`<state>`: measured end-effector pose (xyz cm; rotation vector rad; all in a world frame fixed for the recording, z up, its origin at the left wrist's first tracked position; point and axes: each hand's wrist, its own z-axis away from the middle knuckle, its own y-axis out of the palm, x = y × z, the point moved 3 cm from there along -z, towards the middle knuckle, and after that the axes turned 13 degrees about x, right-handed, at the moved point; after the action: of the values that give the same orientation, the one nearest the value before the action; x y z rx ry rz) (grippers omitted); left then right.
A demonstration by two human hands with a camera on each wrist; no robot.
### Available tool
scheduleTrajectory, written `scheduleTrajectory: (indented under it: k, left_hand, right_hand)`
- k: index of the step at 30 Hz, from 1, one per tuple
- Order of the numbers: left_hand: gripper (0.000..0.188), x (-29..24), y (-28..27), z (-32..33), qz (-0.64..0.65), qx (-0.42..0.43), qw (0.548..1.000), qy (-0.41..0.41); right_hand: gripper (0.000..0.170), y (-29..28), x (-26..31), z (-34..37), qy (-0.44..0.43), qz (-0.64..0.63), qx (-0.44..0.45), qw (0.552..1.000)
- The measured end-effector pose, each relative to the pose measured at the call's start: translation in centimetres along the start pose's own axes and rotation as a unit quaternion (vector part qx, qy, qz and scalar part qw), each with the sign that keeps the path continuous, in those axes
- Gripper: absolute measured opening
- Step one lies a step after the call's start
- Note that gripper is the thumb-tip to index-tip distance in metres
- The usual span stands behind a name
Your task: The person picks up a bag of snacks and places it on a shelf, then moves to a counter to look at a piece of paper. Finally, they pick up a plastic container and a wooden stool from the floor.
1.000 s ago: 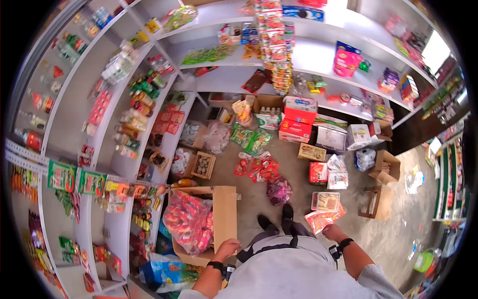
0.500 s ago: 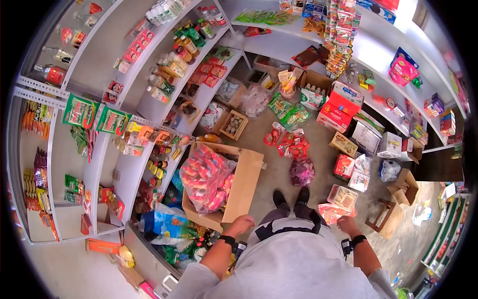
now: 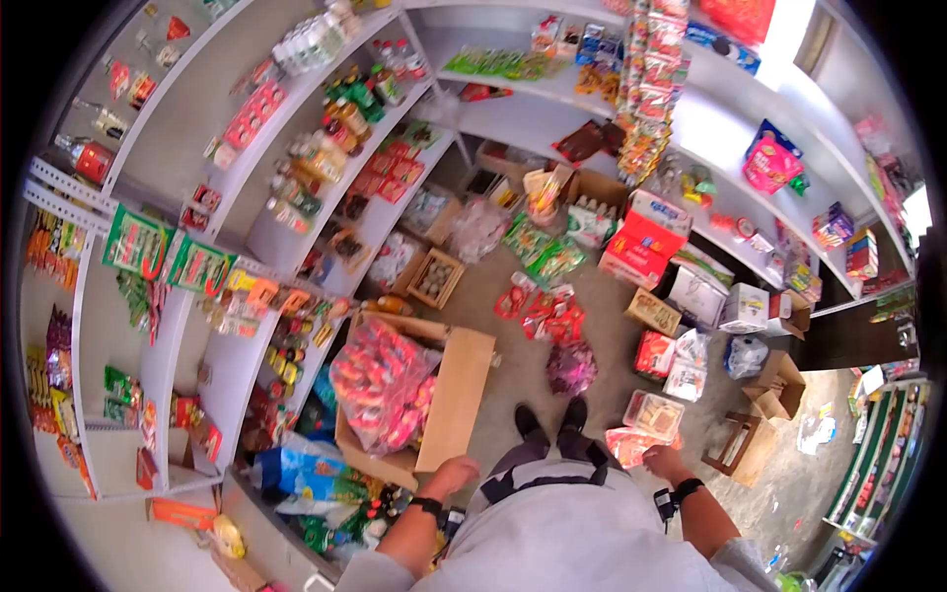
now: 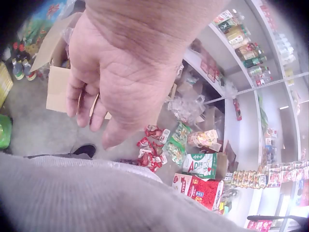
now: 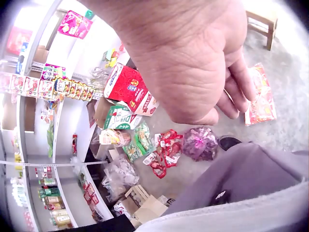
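Observation:
My left hand (image 3: pixel 453 477) hangs in the air beside the open cardboard box (image 3: pixel 457 400), which holds a clear bag of red and pink packets (image 3: pixel 380 380). In the left wrist view the left hand (image 4: pixel 118 77) has loosely bent fingers with nothing in them. On the other side, my right hand (image 3: pixel 663 460) is near a red-and-white packet (image 3: pixel 627 446) on the floor, with a clear tub (image 3: pixel 654 415) just beyond. The right wrist view shows the right hand (image 5: pixel 203 67) empty, its fingers relaxed; the packet (image 5: pixel 260 95) appears past the fingertips, and contact cannot be told.
Shelves of bottles (image 3: pixel 296 158) stand at the left, more shelves (image 3: pixel 513 123) at the back. On the floor are a purple bag (image 3: pixel 571 368), red packets (image 3: pixel 552 314), a red carton (image 3: pixel 646 237), a wooden stool (image 3: pixel 732 443) and an open box (image 3: pixel 776 385).
The head view has swung round, then partly back. The right hand, close to the red-and-white packet a second ago, now shows empty. The left hand stays near the box.

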<state>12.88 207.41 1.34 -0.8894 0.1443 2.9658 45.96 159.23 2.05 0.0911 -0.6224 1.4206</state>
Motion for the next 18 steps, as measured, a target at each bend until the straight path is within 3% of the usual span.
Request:
scheduleTrajectory:
  k: [1, 3, 6, 9, 11, 13, 14, 17, 18]
  left_hand:
    - [0.014, -0.5, 0.0, 0.3, 0.010, 0.006, 1.000, -0.016]
    - [0.014, -0.3, -0.3, -0.2, -0.056, 0.014, 0.996, 0.066]
    - [0.016, -1.7, -0.3, 0.4, -0.058, -0.003, 0.998, 0.026]
    - [0.016, -2.8, -0.4, 0.5, 0.036, 0.015, 0.999, 0.013]
    - [0.018, -2.0, -0.6, 0.3, 0.000, 0.004, 1.000, 0.018]
    - [0.020, -2.4, -0.6, 0.3, -0.026, -0.022, 0.999, 0.027]
    - [0.025, -2.5, -0.6, 0.4, -0.025, -0.026, 0.999, -0.011]
    - [0.029, -3.6, -0.6, 1.1, -0.064, -0.043, 0.997, 0.006]
    - [0.031, -3.7, -0.6, 1.3, -0.045, -0.036, 0.998, -0.037]
  right_hand:
    - [0.020, -0.4, 0.9, 0.6, -0.027, 0.019, -0.011, 0.999]
    - [0.019, -1.0, 2.0, 0.8, -0.008, 0.039, -0.008, 0.999]
    - [0.019, -1.6, 2.9, 1.0, -0.009, 0.018, -0.006, 1.000]
    - [0.024, -0.6, 1.4, 0.2, -0.021, 0.050, -0.010, 0.998]
    - [0.025, -0.4, 1.6, 0.8, -0.013, 0.042, -0.023, 0.999]
    - [0.027, 0.6, -0.3, -1.1, -0.077, 0.152, -0.015, 0.985]
    - [0.029, 0.8, -0.3, -1.2, -0.074, 0.168, 0.002, 0.983]
    - [0.030, 0.8, 0.4, -0.2, -0.047, 0.090, 0.003, 0.995]
    - [0.029, 0.8, 0.6, 0.1, -0.030, 0.077, -0.005, 0.997]
